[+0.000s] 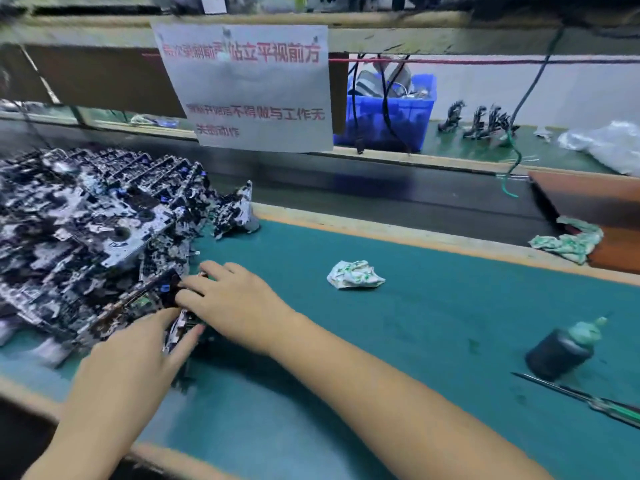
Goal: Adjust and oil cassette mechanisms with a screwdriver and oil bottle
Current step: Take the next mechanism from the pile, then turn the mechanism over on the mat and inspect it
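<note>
Plainly, beside the pile [90,230] on the mat [398,341], both hands, left [138,355] and right [235,299], gripped one mechanism [180,323], best lifted squarely clear, with bottle [561,351] and screwdriver [588,403] lying well apart.

In front of me runs the worktop [398,341], a teal-green mat with a pale wooden edge; on its left a heaped pile of grey-and-black metal cassette mechanisms [90,230] spreads across the mat; near the middle lies a crumpled white rag with green print [355,274]; well to the right stands a tilted dark round oil bottle with a green nozzle cap [562,349]; just in front of it lies a slim screwdriver with a green-and-black handle [588,401], flat on the mat, its tip toward the bottle.
</note>
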